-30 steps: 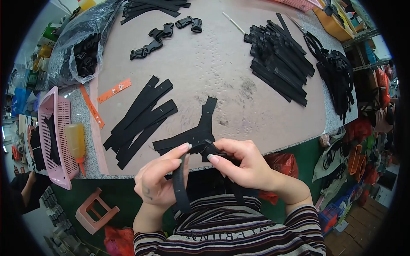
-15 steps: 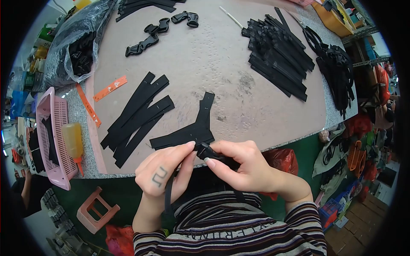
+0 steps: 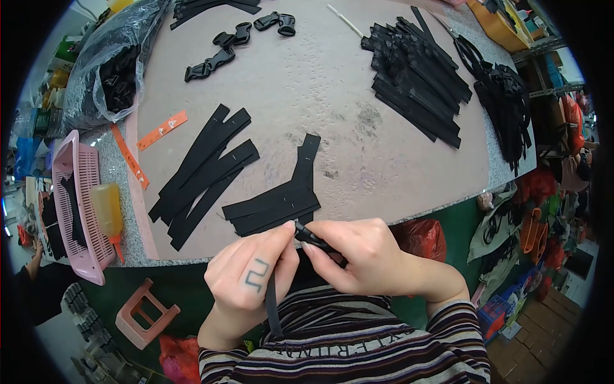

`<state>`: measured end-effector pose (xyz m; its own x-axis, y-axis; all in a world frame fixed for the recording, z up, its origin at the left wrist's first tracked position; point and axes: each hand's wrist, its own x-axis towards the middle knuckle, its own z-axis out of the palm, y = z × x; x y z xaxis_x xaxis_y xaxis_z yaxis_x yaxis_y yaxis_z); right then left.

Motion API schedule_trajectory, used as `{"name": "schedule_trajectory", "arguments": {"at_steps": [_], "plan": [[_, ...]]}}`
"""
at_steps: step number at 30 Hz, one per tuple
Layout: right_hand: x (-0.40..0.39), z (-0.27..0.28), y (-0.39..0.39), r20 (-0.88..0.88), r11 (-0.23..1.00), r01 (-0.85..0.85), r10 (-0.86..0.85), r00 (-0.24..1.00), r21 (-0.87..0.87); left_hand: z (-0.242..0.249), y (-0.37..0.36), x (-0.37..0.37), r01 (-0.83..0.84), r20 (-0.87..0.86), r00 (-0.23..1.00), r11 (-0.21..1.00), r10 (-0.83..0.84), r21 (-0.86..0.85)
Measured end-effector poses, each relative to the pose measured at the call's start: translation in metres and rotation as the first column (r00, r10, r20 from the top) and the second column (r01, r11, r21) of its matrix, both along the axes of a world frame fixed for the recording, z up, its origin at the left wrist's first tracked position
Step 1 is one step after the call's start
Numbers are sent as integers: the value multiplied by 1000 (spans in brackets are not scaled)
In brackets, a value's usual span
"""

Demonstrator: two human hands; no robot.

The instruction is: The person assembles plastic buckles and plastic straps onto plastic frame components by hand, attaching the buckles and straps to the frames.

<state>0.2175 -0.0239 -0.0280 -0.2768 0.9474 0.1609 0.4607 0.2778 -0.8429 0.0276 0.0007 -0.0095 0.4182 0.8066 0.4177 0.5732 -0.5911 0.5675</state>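
Observation:
Just off the table's front edge, my left hand [image 3: 252, 272] is closed in a pinch on a narrow black strap [image 3: 274, 310], whose tail hangs down towards my lap. Facing it, my right hand [image 3: 361, 253] grips a black plastic buckle [image 3: 311, 237] between thumb and fingers. The strap's end meets the buckle at my fingertips; whether it is threaded through is hidden. Right beyond my hands lie short black webbing strips [image 3: 275, 206], one angled away from me. Another fan of black webbing strips [image 3: 204, 176] rests to their left.
Several black side-release buckles [image 3: 220, 59] lie at the back left beside a clear plastic bag [image 3: 121, 45]. A webbing pile [image 3: 416, 77] and scissors [image 3: 464, 54] are at the right. A pink basket [image 3: 80, 217] and a yellow liquid bottle [image 3: 107, 211] stand left; a pink stool [image 3: 147, 313] is below.
Both hands have drawn slightly towards me, uncovering more of the nearest strips. My left hand has turned a little, and the strap's hanging tail has shifted right.

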Motion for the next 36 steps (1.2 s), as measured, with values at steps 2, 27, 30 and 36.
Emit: {"name": "schedule_trajectory", "arguments": {"at_steps": [2,27,30,36], "plan": [[0,1,0,15,1000,4,-4,1000,25,-2,5,-1,15,29,999,999,-14,-47],[23,16,12,-216,951,-116,54,975,-287,12,12,-8,371,392,898,824,-200,-428],[25,18,12,-212,943,-142,78,974,-302,12,18,-19,524,503,822,702,-268,-483],[23,17,9,-42,978,-78,72,997,-192,9,21,-17,261,191,961,877,-198,-403]]}}
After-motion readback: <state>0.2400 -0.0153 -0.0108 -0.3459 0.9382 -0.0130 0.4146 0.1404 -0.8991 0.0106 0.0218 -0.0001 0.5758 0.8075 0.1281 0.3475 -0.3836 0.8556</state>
